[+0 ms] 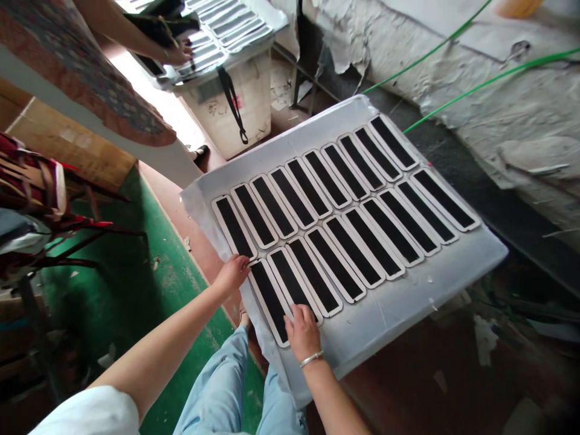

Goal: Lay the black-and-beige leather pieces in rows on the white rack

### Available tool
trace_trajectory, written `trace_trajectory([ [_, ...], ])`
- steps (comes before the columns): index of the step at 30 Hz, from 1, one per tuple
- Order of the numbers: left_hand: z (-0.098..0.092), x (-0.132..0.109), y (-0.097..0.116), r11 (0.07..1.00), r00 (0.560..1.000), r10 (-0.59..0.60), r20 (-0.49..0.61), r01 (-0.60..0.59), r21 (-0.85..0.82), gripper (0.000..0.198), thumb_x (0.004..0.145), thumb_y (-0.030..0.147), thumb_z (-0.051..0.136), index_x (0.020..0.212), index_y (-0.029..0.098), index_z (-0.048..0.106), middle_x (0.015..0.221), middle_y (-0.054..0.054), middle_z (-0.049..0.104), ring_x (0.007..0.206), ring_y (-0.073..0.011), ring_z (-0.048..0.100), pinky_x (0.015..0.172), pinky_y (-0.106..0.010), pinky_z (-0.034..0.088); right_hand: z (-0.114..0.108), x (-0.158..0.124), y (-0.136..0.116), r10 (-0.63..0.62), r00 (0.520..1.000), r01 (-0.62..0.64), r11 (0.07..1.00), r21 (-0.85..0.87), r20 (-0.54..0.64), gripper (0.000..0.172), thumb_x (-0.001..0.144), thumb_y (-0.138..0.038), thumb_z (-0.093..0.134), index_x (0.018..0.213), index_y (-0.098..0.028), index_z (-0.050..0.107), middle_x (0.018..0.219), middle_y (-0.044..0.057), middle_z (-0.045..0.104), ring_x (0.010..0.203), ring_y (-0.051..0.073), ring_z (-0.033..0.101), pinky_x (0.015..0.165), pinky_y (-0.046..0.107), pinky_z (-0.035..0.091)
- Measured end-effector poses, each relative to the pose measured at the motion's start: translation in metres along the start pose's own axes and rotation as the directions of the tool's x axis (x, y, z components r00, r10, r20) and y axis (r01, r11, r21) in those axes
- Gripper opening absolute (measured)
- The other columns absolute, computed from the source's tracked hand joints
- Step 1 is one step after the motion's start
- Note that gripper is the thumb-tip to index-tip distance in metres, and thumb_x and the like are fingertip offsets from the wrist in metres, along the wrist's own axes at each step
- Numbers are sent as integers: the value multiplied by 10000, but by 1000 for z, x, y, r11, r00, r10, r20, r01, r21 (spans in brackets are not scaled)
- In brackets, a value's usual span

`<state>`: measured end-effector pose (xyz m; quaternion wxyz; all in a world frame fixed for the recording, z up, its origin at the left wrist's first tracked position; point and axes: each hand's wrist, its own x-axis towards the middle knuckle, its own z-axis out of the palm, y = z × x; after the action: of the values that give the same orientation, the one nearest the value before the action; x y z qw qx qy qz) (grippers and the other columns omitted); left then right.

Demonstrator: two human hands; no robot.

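Note:
Black strips with pale rounded borders lie flat in two rows on a board covered in grey-white sheeting (389,314). At the near left corner of the board is the end strip (270,299) of the front row. My left hand (234,272) is closed at its far end, fingertips curled on the strip's edge. Over its near end is my right hand (302,331), with thumb and fingers apart. The right thumb touches this strip, and its fingers rest on the neighbouring strip (292,281), covering part of it. A thin bracelet (312,358) circles my right wrist.
Another person's hand (180,53) is over similar strips on a second board, which stands on a large pale bin (244,99). Green cords (475,90) stretch above crumpled sheeting at right. A folding chair (67,205) and cardboard box (72,139) stand left.

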<state>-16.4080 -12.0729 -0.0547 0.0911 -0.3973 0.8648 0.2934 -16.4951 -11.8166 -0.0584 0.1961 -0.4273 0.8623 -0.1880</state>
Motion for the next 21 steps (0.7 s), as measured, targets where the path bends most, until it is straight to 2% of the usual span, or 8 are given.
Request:
trace_trajectory([
  [3,7,-5,10,997,997,-78,-12,78,15,195,772,267,553,917,139,577,851,-55,560,732,-159,556,674,-261,441,9,-9,-18,4,999,-2,998,-62,41,404,778,-285,606,1150,-154,517,1101,117,527,975,246,485,838,378,444],
  [5,8,-7,20,996,996,-86,-7,86,27,182,783,277,549,912,150,572,914,-61,556,786,-164,567,695,-257,444,12,-11,-25,19,999,-13,994,-112,47,459,764,-306,624,1181,-153,508,1134,126,524,985,268,472,823,400,441],
  [9,6,-5,35,997,1000,23,-17,-22,73,317,817,234,504,1130,186,493,1125,-80,502,949,-176,554,767,-255,451,17,-11,-28,32,998,-25,989,-148,46,505,755,-292,635,1215,-142,491,1136,130,529,981,267,465,817,396,439],
  [11,6,2,39,988,996,78,35,-82,131,351,812,204,496,1162,187,472,1132,-85,501,998,-187,536,808,-265,443,19,-11,-29,33,998,-27,990,-141,44,507,754,-290,638,1216,-141,491,1131,128,529,979,259,464,826,389,439],
  [14,5,18,42,977,987,92,131,-115,181,275,782,173,505,1056,163,523,1066,-99,526,966,-209,551,811,-293,442,20,-14,-31,47,998,-42,991,-127,35,481,753,-288,641,1190,-134,511,1123,126,530,979,257,466,847,393,437],
  [18,2,36,42,979,982,60,176,-92,181,229,725,171,539,954,153,539,987,-106,554,862,-228,581,717,-311,455,19,-16,-32,69,997,-68,994,-91,17,419,773,-257,617,1159,-122,526,1108,129,534,979,249,476,857,390,439],
  [21,-2,41,39,981,978,71,197,-103,162,164,715,178,537,879,168,539,935,-83,570,805,-205,582,682,-289,444,18,-16,-31,80,997,-80,995,-61,9,390,780,-245,603,1145,-128,531,1096,133,536,978,247,484,853,394,443],
])
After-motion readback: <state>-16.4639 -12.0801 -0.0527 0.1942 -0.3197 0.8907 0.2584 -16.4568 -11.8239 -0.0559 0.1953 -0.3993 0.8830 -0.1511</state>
